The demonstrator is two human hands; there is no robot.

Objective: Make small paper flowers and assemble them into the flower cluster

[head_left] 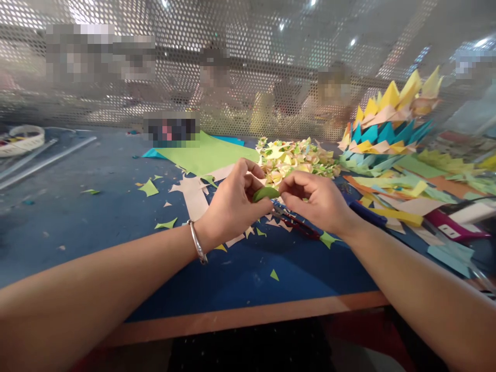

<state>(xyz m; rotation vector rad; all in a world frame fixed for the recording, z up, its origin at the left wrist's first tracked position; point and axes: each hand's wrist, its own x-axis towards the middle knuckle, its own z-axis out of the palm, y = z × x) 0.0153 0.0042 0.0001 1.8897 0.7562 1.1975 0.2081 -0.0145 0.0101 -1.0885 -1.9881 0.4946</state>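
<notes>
A small rounded green paper piece (265,194) is held up between my two hands over the table. My left hand (236,201), with a silver bangle at the wrist, pinches its left side between thumb and fingers. At the right end of the piece, the thumb and forefinger of my right hand (315,199) close on its edge. Below my hands lie dark red-handled scissors (300,225), partly hidden. Green and pale paper scraps (196,196) are scattered around them on the blue tabletop.
Behind my hands is a heap of small folded paper pieces (298,157), beside a large green sheet (213,152). Tiered paper crowns (391,124) stand at right, near paper strips (406,196) and a magenta stapler-like object (451,227). A perforated metal screen (240,98) borders the back.
</notes>
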